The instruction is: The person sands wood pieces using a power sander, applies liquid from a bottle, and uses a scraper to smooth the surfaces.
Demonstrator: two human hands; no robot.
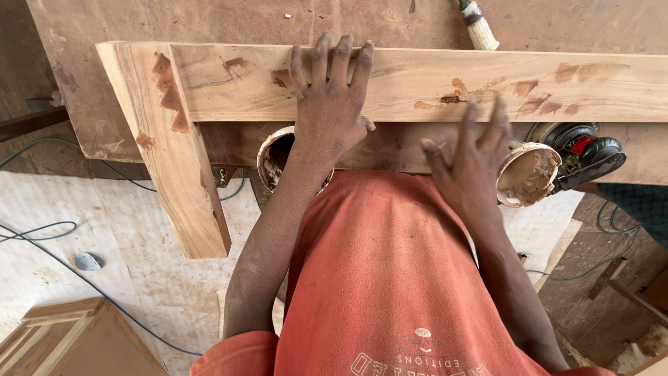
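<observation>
On the workbench (pixel 83 83), a pale wooden frame (pixel 417 83) is lying flat, its long rail running across the view and a shorter leg (pixel 174 160) joining it at the left corner. Reddish-brown filler patches (pixel 459 90) are showing on the rail and leg.

The left hand (pixel 330 104) is pressing palm-down on the rail, fingers spread and flat, grasping nothing. The right hand (pixel 473 163) is moving just beside the rail's near edge, fingers open and blurred, apparently also grasping nothing.

Two round tubs (pixel 525 174) of putty are sitting below the rail's near edge, with a power sander (pixel 581 150) just beside the right one.

Judged good practice: keeping the left palm flat to steady the rail, and working filler firmly into each defect with the fingertips, wiping excess level with the surface.
</observation>
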